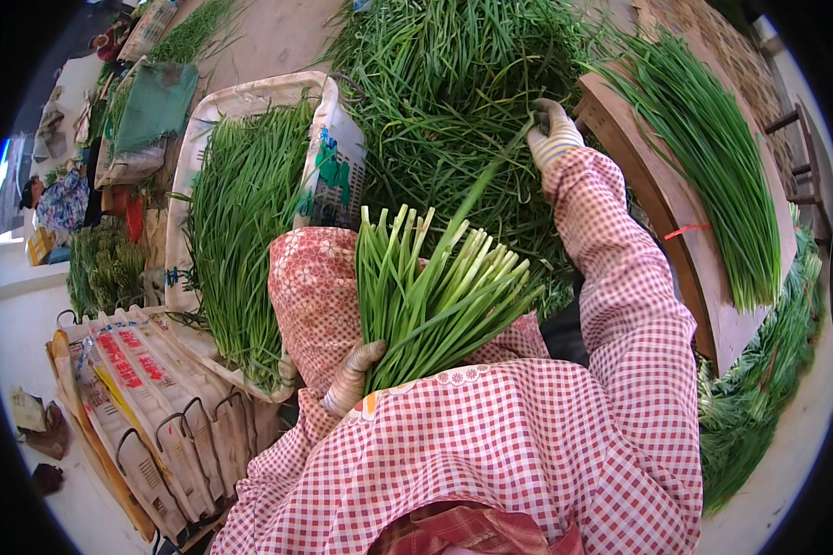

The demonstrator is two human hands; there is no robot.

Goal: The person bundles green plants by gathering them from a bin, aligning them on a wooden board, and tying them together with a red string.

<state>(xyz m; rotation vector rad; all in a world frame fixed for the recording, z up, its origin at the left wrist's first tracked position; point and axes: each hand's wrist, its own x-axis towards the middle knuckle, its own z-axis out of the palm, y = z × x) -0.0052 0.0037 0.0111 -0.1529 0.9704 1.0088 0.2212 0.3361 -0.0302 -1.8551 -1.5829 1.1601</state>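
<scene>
My left hand (352, 374), in a striped work glove, grips a thick bunch of green garlic chives (434, 298) against my lap, the pale cut ends pointing away from me. My right hand (554, 132), gloved too, is stretched out over a large heap of loose green leaves (458, 132); its fingers are closed on a few blades that trail from the bunch. Beside the right arm, a big sheaf of chives (708, 166) lies on a wooden board (673, 208), with a red tie (687, 231) near it.
A white plastic basket (323, 139) full of chives stands at the left. Below it are stacked crates (160, 409) with wire handles. More bundles (763, 416) lie beyond the board at the lower right. A person (62, 198) is at the far left, near a crate under green cloth (156, 104).
</scene>
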